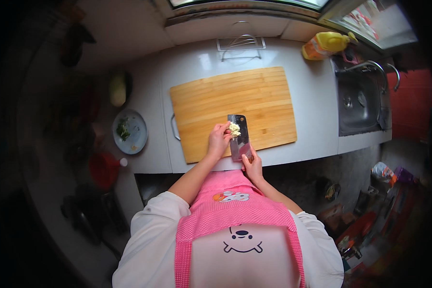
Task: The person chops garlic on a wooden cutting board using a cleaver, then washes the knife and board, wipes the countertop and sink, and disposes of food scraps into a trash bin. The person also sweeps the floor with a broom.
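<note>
My right hand point(252, 165) grips the handle of a cleaver point(242, 142), whose wide blade lies flat over the near part of a wooden cutting board point(208, 97). On the blade rests a small heap of pale, finely chopped food, perhaps garlic point(234, 129). The fingers of my left hand point(219, 138) touch the left side of this heap at the blade's edge; whether they pinch any of it cannot be told. A plate point(140, 135) with chopped greens point(122, 129) and a little pale chopped food stands left of the board.
A wire rack point(241, 44) stands behind the board, and a yellow jug point(322, 46) at the back right. The sink point(358, 104) with its curved tap is at the right. A pale green vegetable point(117, 90) lies beyond the plate. The counter's front edge is close to my body.
</note>
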Available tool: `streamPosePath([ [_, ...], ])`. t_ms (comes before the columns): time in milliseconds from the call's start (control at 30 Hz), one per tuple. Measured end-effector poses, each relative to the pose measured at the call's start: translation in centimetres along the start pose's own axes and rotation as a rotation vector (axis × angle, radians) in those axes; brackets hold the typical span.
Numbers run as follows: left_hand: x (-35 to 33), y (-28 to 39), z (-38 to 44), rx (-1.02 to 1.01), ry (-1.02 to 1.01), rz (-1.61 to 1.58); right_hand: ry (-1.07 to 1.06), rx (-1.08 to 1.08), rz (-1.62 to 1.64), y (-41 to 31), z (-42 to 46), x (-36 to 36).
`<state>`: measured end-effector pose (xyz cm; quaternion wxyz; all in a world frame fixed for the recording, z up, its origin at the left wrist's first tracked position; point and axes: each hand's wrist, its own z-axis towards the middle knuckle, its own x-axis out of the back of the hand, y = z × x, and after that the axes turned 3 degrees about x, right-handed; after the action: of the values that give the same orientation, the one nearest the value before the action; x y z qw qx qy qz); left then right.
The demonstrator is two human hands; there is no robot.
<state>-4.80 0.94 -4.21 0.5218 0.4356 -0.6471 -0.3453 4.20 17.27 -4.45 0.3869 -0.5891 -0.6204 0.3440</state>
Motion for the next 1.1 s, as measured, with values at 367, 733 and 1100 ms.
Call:
streamPosePath([
  [367, 14.1, -2.2, -3.0, 0.138, 0.448, -0.159, -0.497, 0.040, -0.038, -5.6, 4.1, -10.8],
  [733, 27.3, -9.2, -4.9, 0.235, 0.633, 0.401, -0.686, 0.023, -0.324, -12.5, 6.4, -27.0],
  [1100, 26.0, -9.7, -2.3, 0.116, 0.504, 1.119, -0.758, -0.066, -0.241, -13.7, 5.6, -27.8],
])
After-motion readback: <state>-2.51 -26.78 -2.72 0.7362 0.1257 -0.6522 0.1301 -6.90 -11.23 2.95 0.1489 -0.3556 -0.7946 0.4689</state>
